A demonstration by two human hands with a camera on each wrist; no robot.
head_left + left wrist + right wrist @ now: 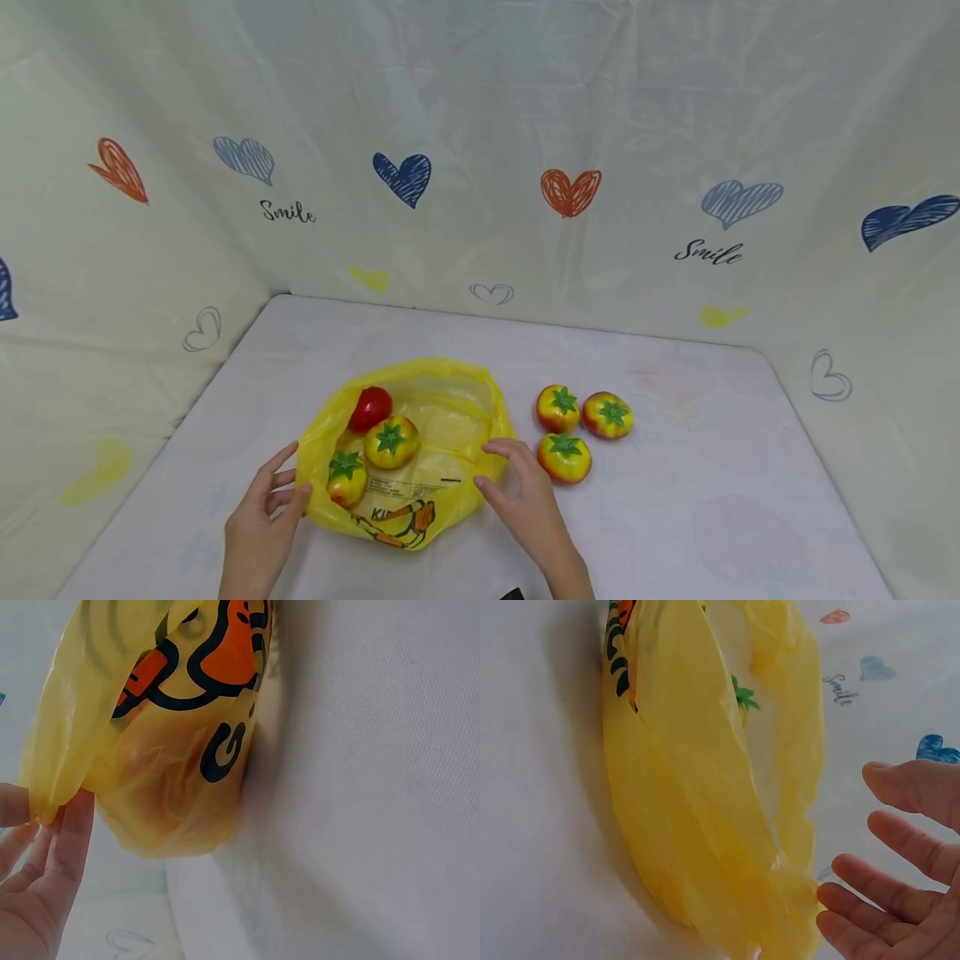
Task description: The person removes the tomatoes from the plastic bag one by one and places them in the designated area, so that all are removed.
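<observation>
A yellow plastic bag (457,442) with printed orange and black figures lies with its mouth spread wide. Inside it are a round red fruit (372,408) and two yellow-red, tomato-like fruits, one in the middle (382,454) and another by the left wall (347,487), both with green leafy tops. At the bag's left rim, my left hand (264,512) pinches the plastic between thumb and fingers, as the left wrist view also shows. My right hand (525,500) is beside the right rim, fingers apart and gripping nothing; in the right wrist view its fingertips (831,894) come right at the plastic.
Right of the bag, three more yellow-red fruits sit in a cluster: one at upper left (558,408), one at right (608,416), one in front (565,458). A white table (712,500) carries everything. Behind it hangs a pale curtain (480,100) printed with hearts.
</observation>
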